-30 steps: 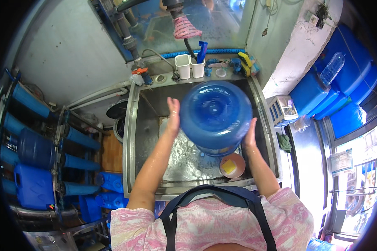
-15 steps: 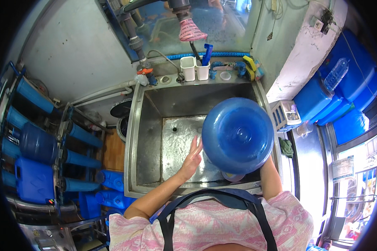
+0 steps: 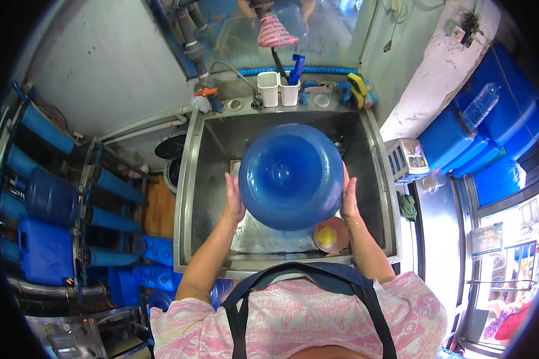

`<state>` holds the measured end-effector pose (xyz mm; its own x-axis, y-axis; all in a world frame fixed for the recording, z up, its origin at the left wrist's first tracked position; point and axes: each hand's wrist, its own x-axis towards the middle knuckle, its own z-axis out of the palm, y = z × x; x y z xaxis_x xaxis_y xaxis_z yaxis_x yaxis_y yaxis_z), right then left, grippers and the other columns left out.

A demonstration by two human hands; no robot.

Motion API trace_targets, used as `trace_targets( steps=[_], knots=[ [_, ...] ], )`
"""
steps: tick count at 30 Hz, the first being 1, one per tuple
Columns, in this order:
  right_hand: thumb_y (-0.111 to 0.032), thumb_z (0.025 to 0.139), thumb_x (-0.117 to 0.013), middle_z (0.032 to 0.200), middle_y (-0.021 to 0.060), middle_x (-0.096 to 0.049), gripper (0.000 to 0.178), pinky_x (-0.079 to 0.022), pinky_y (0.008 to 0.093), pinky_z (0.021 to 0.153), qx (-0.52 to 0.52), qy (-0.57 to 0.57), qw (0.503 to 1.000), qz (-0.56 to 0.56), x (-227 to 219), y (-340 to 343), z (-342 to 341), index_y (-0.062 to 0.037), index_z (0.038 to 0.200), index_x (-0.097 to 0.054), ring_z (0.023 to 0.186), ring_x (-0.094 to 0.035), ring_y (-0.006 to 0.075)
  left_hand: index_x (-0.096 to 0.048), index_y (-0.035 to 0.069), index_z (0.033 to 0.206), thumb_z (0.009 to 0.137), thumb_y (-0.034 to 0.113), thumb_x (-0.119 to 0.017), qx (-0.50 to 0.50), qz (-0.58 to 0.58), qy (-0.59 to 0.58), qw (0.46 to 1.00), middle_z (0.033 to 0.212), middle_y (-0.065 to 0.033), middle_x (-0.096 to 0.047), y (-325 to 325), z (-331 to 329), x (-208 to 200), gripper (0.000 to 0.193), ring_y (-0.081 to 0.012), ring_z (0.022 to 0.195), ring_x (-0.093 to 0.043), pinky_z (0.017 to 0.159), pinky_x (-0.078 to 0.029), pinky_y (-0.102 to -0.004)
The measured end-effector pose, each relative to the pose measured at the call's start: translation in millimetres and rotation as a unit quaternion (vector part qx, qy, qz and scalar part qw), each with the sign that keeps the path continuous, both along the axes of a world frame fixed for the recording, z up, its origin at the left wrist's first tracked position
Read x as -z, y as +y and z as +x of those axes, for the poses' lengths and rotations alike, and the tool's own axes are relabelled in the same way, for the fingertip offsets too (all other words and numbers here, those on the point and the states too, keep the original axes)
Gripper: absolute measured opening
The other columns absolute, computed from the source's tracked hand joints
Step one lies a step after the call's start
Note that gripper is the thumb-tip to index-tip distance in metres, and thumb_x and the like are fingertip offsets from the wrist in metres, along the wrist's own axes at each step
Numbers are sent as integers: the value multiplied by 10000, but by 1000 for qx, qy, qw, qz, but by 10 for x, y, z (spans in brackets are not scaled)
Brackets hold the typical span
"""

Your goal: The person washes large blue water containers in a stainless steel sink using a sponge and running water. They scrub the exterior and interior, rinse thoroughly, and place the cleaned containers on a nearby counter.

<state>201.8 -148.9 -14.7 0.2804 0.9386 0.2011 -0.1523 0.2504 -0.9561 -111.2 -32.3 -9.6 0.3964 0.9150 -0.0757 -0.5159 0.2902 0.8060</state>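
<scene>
A large round blue water jug [image 3: 290, 176] is over the metal sink [image 3: 209, 233], its rounded base facing up. On its left side my left hand [image 3: 234, 197] presses with a flat palm, fingers pointing up. My right hand [image 3: 349, 198] presses the opposite side in the same way, so the jug is gripped between both palms. The jug's neck is hidden beneath its body. Just below the jug, near the sink's front wall, sits a small pinkish bowl [image 3: 339, 240] with a yellow sponge [image 3: 326, 236] in it.
Two white cups [image 3: 269, 90] stand on the sink's back ledge, one holding a blue-handled brush [image 3: 296, 69]. Farther right lies a yellow sponge [image 3: 357, 84]. Blue filter tubes [image 3: 111, 226] line the left side. Blue containers [image 3: 455, 137] are stacked at right, beside a white plastic basket [image 3: 408, 158].
The jug has moved left to the middle of the sink. My left hand has come onto its side, and my right hand now shows on the other. The bowl with the sponge is uncovered.
</scene>
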Motion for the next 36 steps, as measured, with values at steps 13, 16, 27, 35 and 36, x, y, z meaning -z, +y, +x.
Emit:
trace_targets(
  steps=[13, 16, 27, 35, 36],
  knots=[
    [-782, 961, -319, 1594, 147, -368, 976, -273, 427, 1214, 124, 339, 921, -144, 62, 9, 1028, -30, 1583, -288, 1461, -353, 300, -507, 107, 1276, 1025, 509, -490, 142, -2, -50, 989, 1479, -97, -493, -616, 749, -230, 475, -214, 1347, -435, 1135, -311, -346],
    [-784, 957, -343, 1597, 148, -363, 981, -277, 435, 1212, 168, 327, 914, -169, 67, 137, 906, -30, 1583, -289, 1463, -349, 308, -354, 122, 1495, 1038, 554, -459, 103, 65, -6, 993, 1505, -107, -477, -142, 895, -322, 638, -217, 1316, -470, 1114, -340, -349],
    [-779, 976, -246, 1541, 130, -440, 933, -251, 413, 1227, 60, 375, 908, -177, 105, 101, 437, -65, 1572, -327, 1432, -379, 282, -166, 62, 1617, 959, 801, -274, 145, -44, -21, 988, 1501, -231, -497, -157, -13, 10, 995, -299, 1434, -421, 1212, -216, -443],
    [-758, 991, -248, 1596, 126, -366, 910, -238, 418, 1236, 104, 218, 936, -255, 168, -505, 277, -80, 1598, -273, 1466, -333, 295, -178, 47, 1609, 978, 770, -285, 120, -16, 30, 992, 1519, -183, -477, -114, 422, -177, 965, -273, 1342, -513, 1151, -363, -440],
    [-756, 993, -247, 1600, 126, -360, 908, -236, 418, 1236, 105, 180, 946, -249, 223, -608, 204, -80, 1599, -268, 1468, -329, 295, -166, 39, 1606, 970, 782, -274, 109, -12, -37, 993, 1509, -181, -487, 26, 398, -208, 984, -282, 1329, -531, 1131, -391, -455]
  ],
)
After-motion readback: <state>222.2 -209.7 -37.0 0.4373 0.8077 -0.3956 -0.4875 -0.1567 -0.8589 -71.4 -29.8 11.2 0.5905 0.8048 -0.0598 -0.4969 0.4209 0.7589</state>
